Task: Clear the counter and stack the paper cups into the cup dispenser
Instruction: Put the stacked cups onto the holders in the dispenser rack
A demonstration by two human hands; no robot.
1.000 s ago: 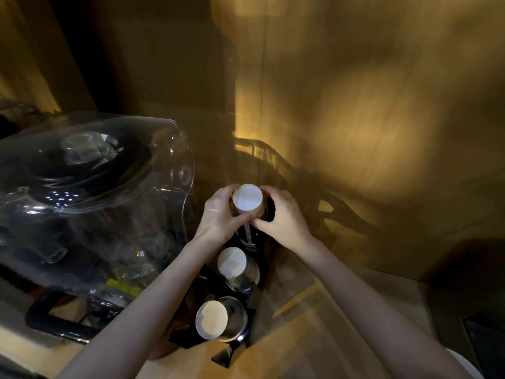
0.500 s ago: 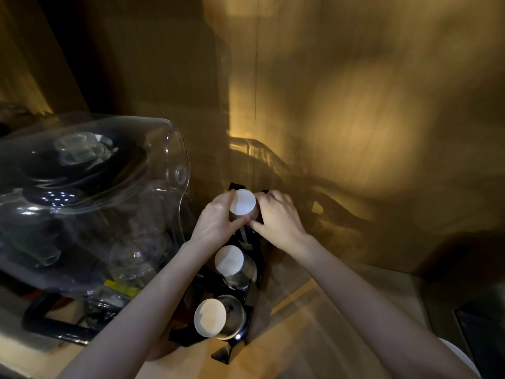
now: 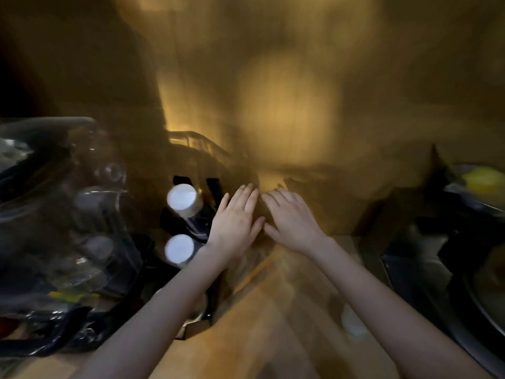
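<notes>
- Your left hand (image 3: 235,225) & right hand (image 3: 292,220): fingers (image 3: 250,195) spread flat, nothing held, thumbs nearly touching, both over the bench (image 3: 273,324) nr its back edge.
- Paper cups (image 3: 182,199): white bottoms up, sitting in the black cup dispenser (image 3: 211,187) just left of your left hand; 2nd stack (image 3: 179,248) closer to you.
- Clear plastic container (image 3: 68,214) fills bench's left side.
- Rt edge: dark stuff w/ something yellow (image 3: 483,180), too blurred to tell.
</notes>
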